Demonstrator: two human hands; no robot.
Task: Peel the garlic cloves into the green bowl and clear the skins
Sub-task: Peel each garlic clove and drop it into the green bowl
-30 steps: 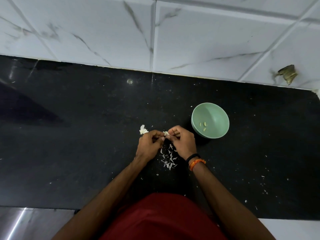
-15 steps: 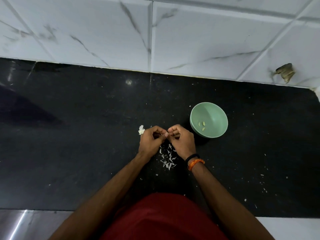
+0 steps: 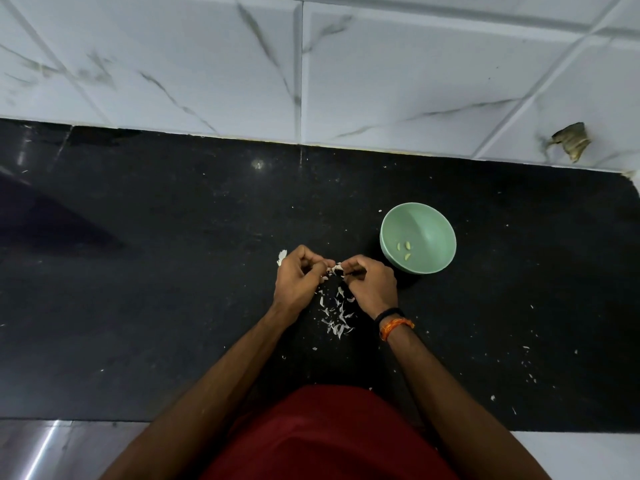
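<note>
My left hand [image 3: 297,282] and my right hand [image 3: 373,285] meet over the black counter, and both pinch a small garlic clove [image 3: 335,269] with white skin flaring off it. A pile of torn white skins [image 3: 337,317] lies on the counter just below my hands. More garlic [image 3: 281,258] shows white behind my left hand, partly hidden by it. The green bowl [image 3: 437,226] stands just right of my right hand, with three peeled cloves [image 3: 404,251] lying in it.
The black counter [image 3: 156,271] runs left to right, backed by a white marble-tiled wall [image 3: 381,71]. Small skin flecks [image 3: 528,367] are scattered over the right part of the counter. The counter's front edge [image 3: 86,420] is near my red shirt.
My hands have drawn slightly apart, and the white skin of the clove now shows between my fingertips. The bowl and skin pile have not moved.
</note>
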